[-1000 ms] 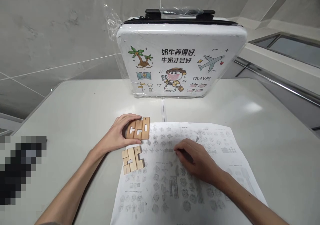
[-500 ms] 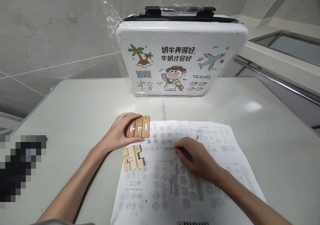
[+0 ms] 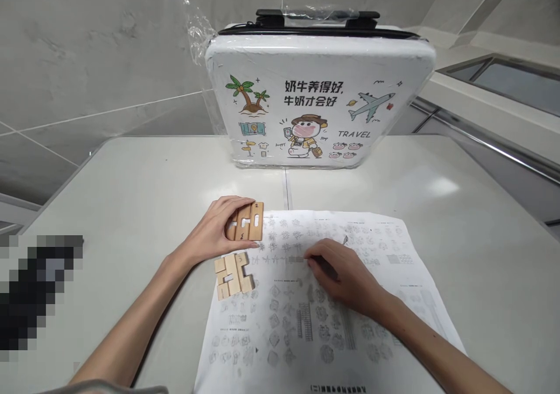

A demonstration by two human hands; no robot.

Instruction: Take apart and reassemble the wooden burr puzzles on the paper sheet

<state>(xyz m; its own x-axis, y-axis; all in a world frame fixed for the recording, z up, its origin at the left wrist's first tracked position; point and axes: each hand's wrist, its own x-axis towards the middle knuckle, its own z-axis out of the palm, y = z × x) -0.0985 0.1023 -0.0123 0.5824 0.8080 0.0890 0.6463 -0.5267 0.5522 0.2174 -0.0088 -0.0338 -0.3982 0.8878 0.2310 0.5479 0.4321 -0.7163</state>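
Observation:
My left hand [image 3: 219,225] curves around a row of darker wooden puzzle pieces [image 3: 256,230] lying flat, thumb along the near side and fingers along the far side. The pieces have cut-out slots and handwritten numbers, a "2" on the rightmost; the palm covers part of the leftmost. Just below it lies a second group of paler notched wooden pieces [image 3: 234,280], fitted side by side on the paper's left edge. My right hand [image 3: 343,271] rests on the printed sheet [image 3: 324,376], fingers curled together and fingertips beside a row of small printed figures. Nothing shows between those fingers.
A white hard case [image 3: 321,108] with cartoon prints, wrapped in clear plastic, stands upright at the back of the pale table [image 3: 144,178]. A pixelated dark object [image 3: 39,295] is at the left edge. A tiled wall is behind.
My left hand has shifted slightly right over the darker pieces and covers more of the leftmost one. My right hand stays at the same place on the sheet.

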